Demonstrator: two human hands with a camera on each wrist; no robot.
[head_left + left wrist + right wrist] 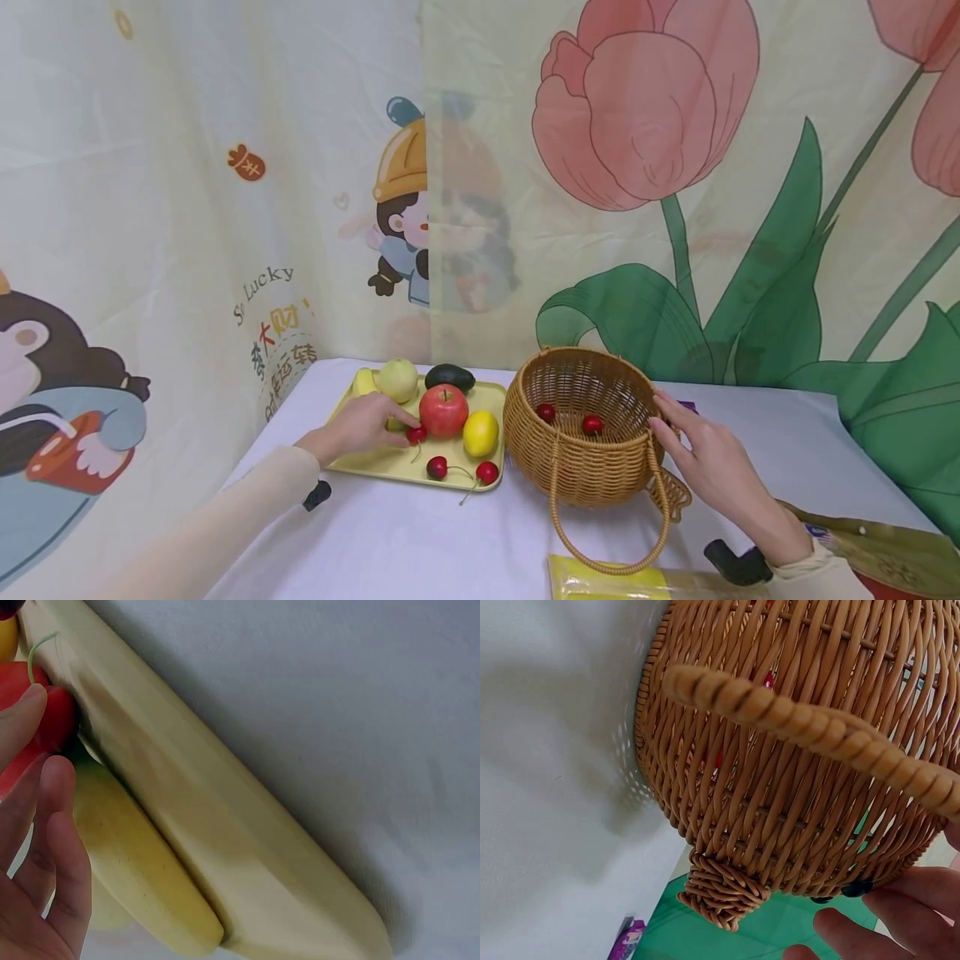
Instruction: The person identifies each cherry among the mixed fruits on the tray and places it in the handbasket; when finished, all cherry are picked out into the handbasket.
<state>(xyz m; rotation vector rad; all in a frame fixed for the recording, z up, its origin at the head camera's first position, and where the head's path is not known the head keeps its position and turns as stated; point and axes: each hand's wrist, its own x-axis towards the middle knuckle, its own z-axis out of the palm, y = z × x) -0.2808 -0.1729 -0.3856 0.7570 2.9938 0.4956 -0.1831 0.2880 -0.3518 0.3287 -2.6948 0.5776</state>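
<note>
On the yellow tray (pixel 375 469), my left hand (pixel 367 427) pinches a red cherry (pixel 416 434) between thumb and fingers; its thin green stem shows in the left wrist view. A red apple (pixel 444 410) sits right behind that cherry. Close under the fingers in the left wrist view lies a yellow, banana-like fruit (pixel 142 862). My right hand (pixel 712 454) rests against the right rim of the wicker basket (pixel 573 471), fingers fairly straight and spread. Two cherries, one at the left (pixel 545 412) and one nearer the middle (pixel 592 425), lie inside the basket.
The tray also bears a lemon (pixel 481 433), a dark avocado (pixel 450 379), a pale green round fruit (pixel 397 381) and two stemmed cherries near its front edge. The basket handle (pixel 611 570) hangs forward over a yellow packet (pixel 607 583). A brown bag (pixel 892 546) lies front right.
</note>
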